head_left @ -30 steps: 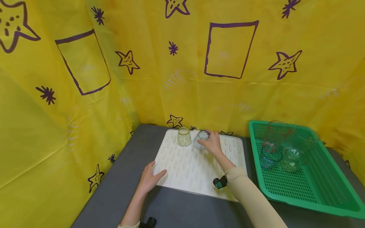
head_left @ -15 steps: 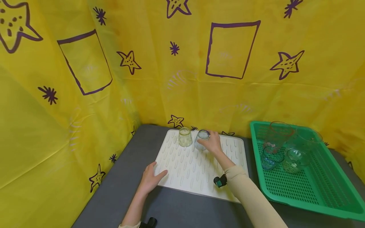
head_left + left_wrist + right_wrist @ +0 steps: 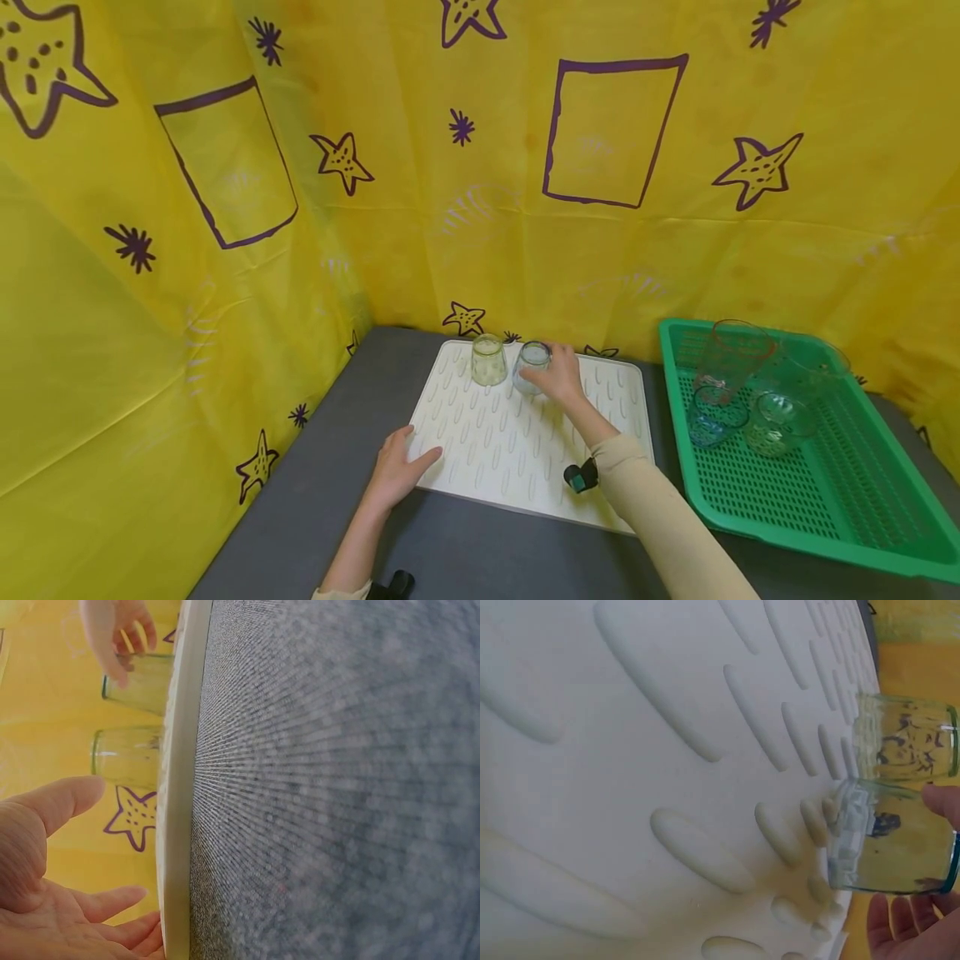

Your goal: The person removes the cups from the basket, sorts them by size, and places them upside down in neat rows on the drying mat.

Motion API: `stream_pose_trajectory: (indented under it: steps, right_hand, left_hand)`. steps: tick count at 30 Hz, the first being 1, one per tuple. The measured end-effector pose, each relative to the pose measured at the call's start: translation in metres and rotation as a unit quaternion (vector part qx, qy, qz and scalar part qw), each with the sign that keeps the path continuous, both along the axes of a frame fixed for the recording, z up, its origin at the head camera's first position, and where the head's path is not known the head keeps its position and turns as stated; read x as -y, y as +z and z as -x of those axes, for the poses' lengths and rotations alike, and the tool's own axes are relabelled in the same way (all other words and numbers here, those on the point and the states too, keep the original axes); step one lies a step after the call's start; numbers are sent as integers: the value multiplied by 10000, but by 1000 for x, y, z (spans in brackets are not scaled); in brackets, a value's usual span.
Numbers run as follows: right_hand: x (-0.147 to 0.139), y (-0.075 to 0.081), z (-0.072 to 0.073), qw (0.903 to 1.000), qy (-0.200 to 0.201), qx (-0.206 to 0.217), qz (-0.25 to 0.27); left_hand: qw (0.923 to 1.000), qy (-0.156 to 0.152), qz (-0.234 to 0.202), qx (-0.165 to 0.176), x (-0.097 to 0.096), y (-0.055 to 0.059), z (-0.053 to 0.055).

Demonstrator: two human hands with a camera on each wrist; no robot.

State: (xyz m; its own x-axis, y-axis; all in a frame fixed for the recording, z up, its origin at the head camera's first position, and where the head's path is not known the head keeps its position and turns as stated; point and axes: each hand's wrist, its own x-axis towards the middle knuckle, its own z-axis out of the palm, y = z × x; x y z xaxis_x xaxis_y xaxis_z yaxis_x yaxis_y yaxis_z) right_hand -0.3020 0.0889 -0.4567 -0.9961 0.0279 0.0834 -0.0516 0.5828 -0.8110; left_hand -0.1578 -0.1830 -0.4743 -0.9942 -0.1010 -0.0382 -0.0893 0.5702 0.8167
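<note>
My right hand point(image 3: 561, 375) holds a clear glass with a blue rim point(image 3: 528, 380), thumb on one side and fingers on the other. In the right wrist view, the base of this blue-rimmed glass point(image 3: 900, 840) meets the white ridged mat point(image 3: 630, 795). Close to its left, a yellow-green glass point(image 3: 488, 367) stands upright near the mat's back edge. My left hand point(image 3: 397, 471) is spread at the mat's left front corner, fingers relaxed and holding nothing. In the left wrist view, the left hand's fingertips point(image 3: 154, 937) lie at the mat's edge.
To the right, a green perforated basket point(image 3: 810, 533) contains several glasses, including a tall red-rimmed glass point(image 3: 731, 358) and a blue glass point(image 3: 708, 425). The dark grey table point(image 3: 300, 517) surrounds the mat. A yellow patterned cloth point(image 3: 420, 250) closes off the back and left.
The blue-rimmed glass, tilted slightly a second ago, now stands more upright within my right hand. My left hand keeps its place. The whole head view has shifted a little.
</note>
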Motion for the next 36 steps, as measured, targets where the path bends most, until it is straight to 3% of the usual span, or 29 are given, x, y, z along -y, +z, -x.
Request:
stream_pose_trajectory:
  steps: [11,19,28,36]
  right_hand:
    - [-12,2,-5,9998,-9,65,162]
    - [-18,15,-18,9991,-164,171,338]
    - [-20,46,-50,9945,-20,459,946]
    - [-49,72,-82,9922,230,617,1055]
  left_hand:
    - [9998,-110,78,109,-1,-4,3]
    - [9998,-109,170,44,0,-2,2]
    - [9998,-82,135,74,1,-3,0]
    - [9997,-148,178,114,0,-3,1]
